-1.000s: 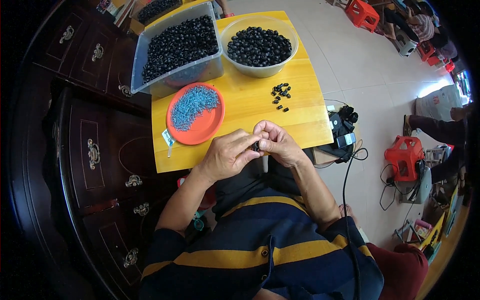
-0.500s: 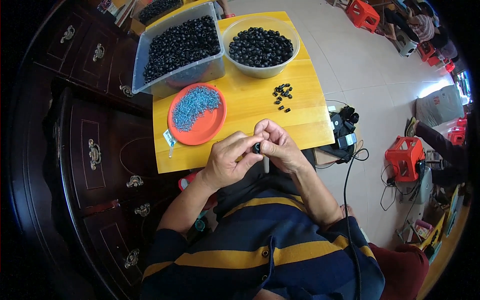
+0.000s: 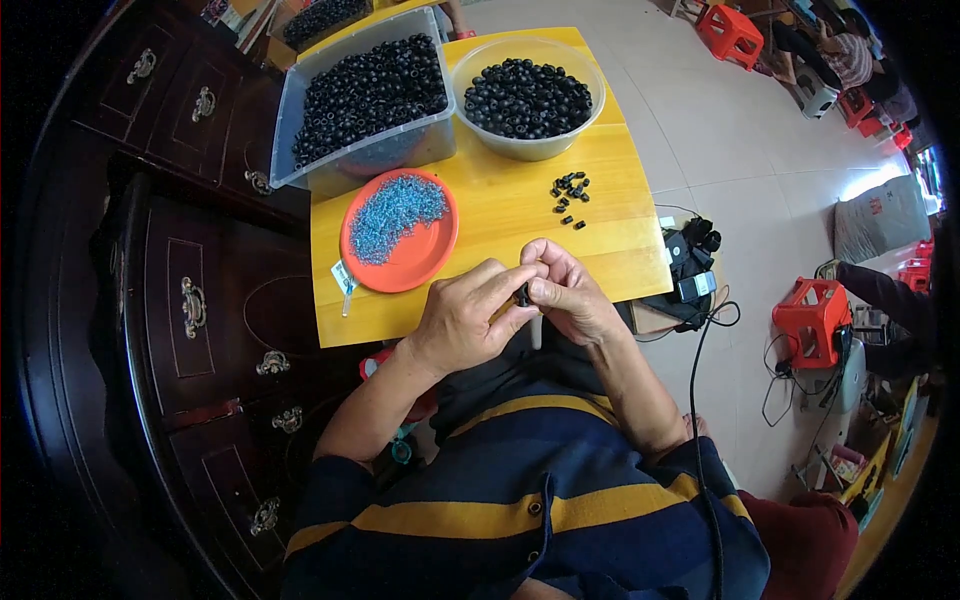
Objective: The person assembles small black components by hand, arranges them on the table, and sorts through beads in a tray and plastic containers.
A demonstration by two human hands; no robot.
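Over the near edge of the yellow table, my left hand (image 3: pixel 462 318) and my right hand (image 3: pixel 570 300) meet at their fingertips. Both pinch one small black plastic piece (image 3: pixel 522 295), mostly hidden by the fingers. Below my right fingers a pale, narrow thing (image 3: pixel 536 333) shows; its kind is unclear. Ahead and left lies an orange-red plate (image 3: pixel 432 258) with many tiny shiny bluish pieces (image 3: pixel 390 215) on it. To the right of the plate, several small black cylindrical pieces (image 3: pixel 572 188) are scattered on the wood.
At the back stand a clear rectangular bin (image 3: pixel 292 135) and a round clear tub (image 3: pixel 530 150), both full of black parts. Dark drawers (image 3: pixel 185 310) line the left. A black cable (image 3: pixel 692 400) runs down on the right, near a red stool (image 3: pixel 805 322). Other people sit far right.
The black piece has turned between my fingertips, and its round open end no longer faces up. My hands stay in nearly the same place; the whole view has shifted slightly.
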